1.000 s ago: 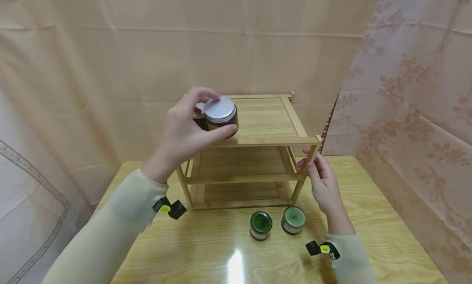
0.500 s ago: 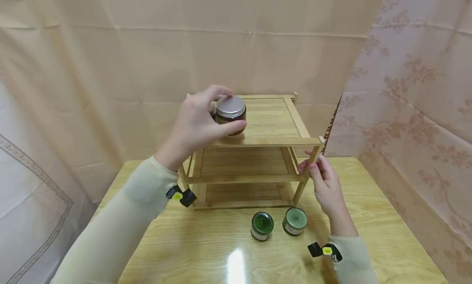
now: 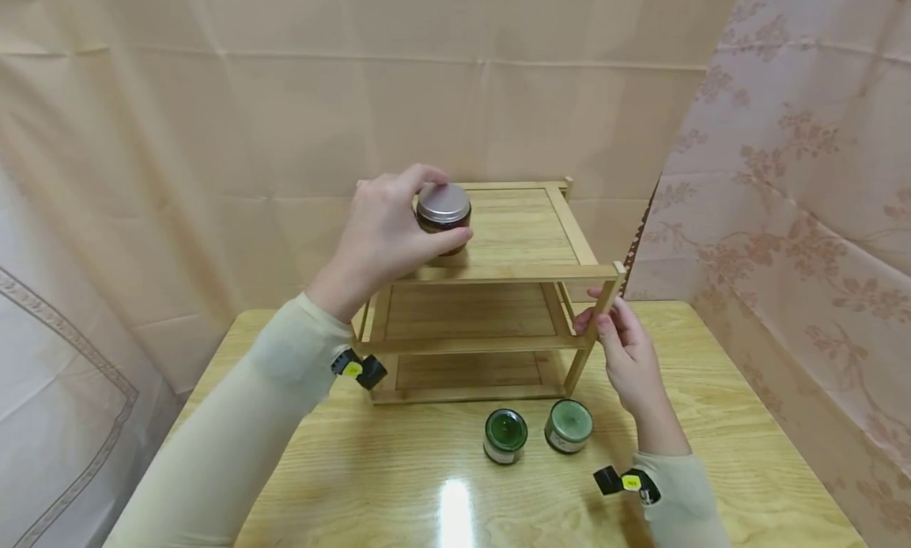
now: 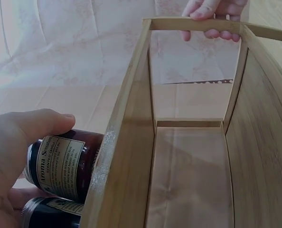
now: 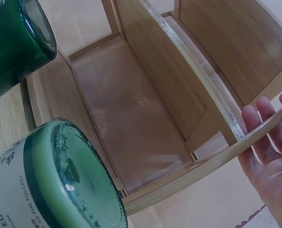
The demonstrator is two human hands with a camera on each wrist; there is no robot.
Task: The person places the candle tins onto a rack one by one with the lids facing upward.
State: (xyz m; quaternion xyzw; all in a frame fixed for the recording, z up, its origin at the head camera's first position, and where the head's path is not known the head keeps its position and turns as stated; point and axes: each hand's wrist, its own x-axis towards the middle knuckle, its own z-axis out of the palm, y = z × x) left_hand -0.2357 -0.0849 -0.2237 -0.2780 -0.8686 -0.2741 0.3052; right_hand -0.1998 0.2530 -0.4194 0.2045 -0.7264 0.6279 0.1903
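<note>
A dark scented-candle jar (image 3: 444,206) with a silver lid stands at the left of the top shelf of a three-tier wooden rack (image 3: 530,224). My left hand (image 3: 384,224) grips it, thumb across the front and fingers over the far side. In the left wrist view its label (image 4: 60,164) reads "Aroma" and a second dark jar (image 4: 55,214) lies close beside it, hidden behind the hand in the head view. With thumb and fingers, my right hand (image 3: 628,358) holds the rack's front right post (image 3: 603,301).
On the table (image 3: 398,477), in front of the rack, stand a dark green glass jar (image 3: 506,433) and a pale green candle (image 3: 569,424). The rack's middle shelf (image 3: 470,311) and bottom shelf (image 3: 466,372) lie below. A beige curtain (image 3: 455,81) hangs behind.
My left hand has moved rightward with the lidded jar and come slightly down onto the top shelf. The second jar has gone out of sight behind it. My right hand keeps its hold.
</note>
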